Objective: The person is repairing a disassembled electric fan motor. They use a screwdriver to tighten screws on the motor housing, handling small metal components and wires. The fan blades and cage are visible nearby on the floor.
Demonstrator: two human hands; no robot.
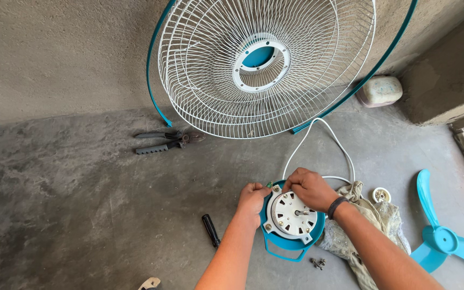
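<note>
Two bare forearms reach in from the near edge and meet over a teal fan motor housing (291, 240) standing on the concrete floor (81, 215), right of centre. The left hand (252, 200) curls against the housing's left rim, its grip closed on the teal casing. The right hand (310, 188), a dark band at the wrist, bends over the far rim, fingertips pinched on something small at the white motor face (291, 215), possibly a screw; the view is too small to tell. A white cord (318, 145) loops from the motor toward the far wall. A white wire fan guard (264, 64) leans against that rough grey wall. Pliers (170, 140) lie far left, a black-handled tool (210, 230) just left of the housing, a crumpled cloth (371, 220) to its right, and a teal fan blade (447, 236) at the right edge.
</note>
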